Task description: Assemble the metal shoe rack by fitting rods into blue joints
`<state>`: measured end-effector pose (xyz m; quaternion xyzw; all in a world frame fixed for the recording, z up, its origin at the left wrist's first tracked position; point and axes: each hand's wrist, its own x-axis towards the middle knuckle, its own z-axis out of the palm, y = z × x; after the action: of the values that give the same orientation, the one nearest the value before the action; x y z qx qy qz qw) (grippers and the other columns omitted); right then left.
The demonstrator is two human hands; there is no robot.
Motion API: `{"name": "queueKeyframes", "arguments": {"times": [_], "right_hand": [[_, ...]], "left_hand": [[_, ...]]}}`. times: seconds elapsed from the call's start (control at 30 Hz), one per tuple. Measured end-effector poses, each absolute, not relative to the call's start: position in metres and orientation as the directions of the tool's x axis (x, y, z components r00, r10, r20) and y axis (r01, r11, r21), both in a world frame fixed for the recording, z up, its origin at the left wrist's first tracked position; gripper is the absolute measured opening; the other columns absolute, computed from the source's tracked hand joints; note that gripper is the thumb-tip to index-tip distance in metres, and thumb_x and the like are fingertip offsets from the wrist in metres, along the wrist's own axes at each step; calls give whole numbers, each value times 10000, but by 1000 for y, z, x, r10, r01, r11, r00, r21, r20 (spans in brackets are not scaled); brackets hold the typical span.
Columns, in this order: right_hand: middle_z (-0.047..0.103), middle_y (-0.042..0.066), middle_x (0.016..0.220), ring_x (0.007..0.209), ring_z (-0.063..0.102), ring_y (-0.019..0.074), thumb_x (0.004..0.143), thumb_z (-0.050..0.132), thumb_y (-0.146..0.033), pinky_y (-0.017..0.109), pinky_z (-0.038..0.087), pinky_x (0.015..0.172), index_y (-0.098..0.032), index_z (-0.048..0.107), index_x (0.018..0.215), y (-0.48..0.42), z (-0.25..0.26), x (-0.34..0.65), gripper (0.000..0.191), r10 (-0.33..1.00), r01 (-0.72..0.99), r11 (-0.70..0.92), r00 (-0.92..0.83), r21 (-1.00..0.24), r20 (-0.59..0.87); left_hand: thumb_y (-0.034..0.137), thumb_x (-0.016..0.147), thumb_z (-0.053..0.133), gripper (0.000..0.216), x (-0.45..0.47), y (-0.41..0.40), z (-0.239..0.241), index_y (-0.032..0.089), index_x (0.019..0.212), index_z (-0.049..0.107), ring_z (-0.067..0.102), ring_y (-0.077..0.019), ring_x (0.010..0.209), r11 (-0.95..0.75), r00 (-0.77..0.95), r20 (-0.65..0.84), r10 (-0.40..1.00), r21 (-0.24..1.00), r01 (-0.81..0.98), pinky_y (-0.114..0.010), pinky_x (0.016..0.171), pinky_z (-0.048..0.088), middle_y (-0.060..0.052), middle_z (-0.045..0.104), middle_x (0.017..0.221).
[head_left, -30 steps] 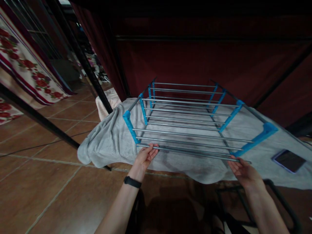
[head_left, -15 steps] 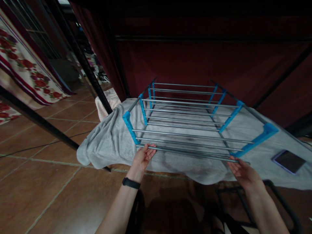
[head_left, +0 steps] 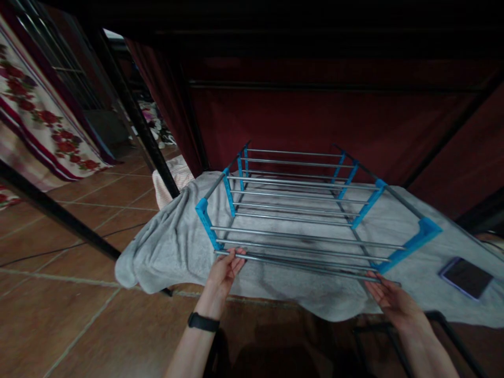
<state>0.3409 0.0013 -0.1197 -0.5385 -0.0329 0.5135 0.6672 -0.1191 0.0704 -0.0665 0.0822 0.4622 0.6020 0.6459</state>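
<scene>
A rack of thin metal rods with blue plastic brackets (head_left: 303, 210) lies on a grey towel (head_left: 173, 247). My left hand (head_left: 222, 273), a black band on its wrist, pinches the left end of the nearest metal rod (head_left: 299, 265). My right hand (head_left: 388, 299) holds the right end of the same rod, fingers curled under it. The rod lies along the rack's front edge, just below the lowest fitted rod.
A dark phone (head_left: 466, 277) lies on the towel at the right. Dark red fabric walls stand behind the rack. A black slanted pole (head_left: 134, 115) crosses on the left over brown floor tiles (head_left: 59, 315). A flowered cloth (head_left: 35, 121) hangs far left.
The view has tilted, so the rack and both hands sit lower in the picture. Both hands keep hold of the front rod; their grip looks unchanged.
</scene>
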Motion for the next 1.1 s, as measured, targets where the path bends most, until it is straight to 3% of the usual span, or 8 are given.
{"name": "queueKeyframes", "arguments": {"times": [0.3,0.63,0.9,1.1], "right_hand": [[740,47,873,814,723,157,776,599,-32,316,615,806,-176,644,839,6,-115,314,164,794,-670,-35,432,-741,-428],[746,43,875,773,714,165,717,750,-162,317,608,778,-193,636,909,9,-78,272,225,839,-586,192,515,-787,-178],[735,29,989,872,692,169,720,784,-302,368,557,864,-242,616,1048,6,-66,254,374,903,-512,251,430,-822,8],[732,22,992,876,686,179,708,785,-340,380,546,855,-255,616,1067,8,-68,245,406,930,-502,220,368,-836,24]], "left_hand": [[-9,837,559,160,-113,70,-66,130,798,627,713,-142,697,292,-136,-508,851,672,-681,-247,673,599,-72,731,800],[6,867,493,191,-116,82,-69,128,805,626,695,-125,698,426,-125,-609,783,672,-606,-225,617,596,-54,705,796],[-8,842,476,207,-103,86,-78,112,874,641,699,-154,746,454,-101,-650,753,624,-636,-254,608,606,-77,702,853],[-32,870,433,224,-87,78,-72,90,846,620,702,-144,716,481,-50,-647,761,613,-626,-246,601,617,-81,704,840]]}}
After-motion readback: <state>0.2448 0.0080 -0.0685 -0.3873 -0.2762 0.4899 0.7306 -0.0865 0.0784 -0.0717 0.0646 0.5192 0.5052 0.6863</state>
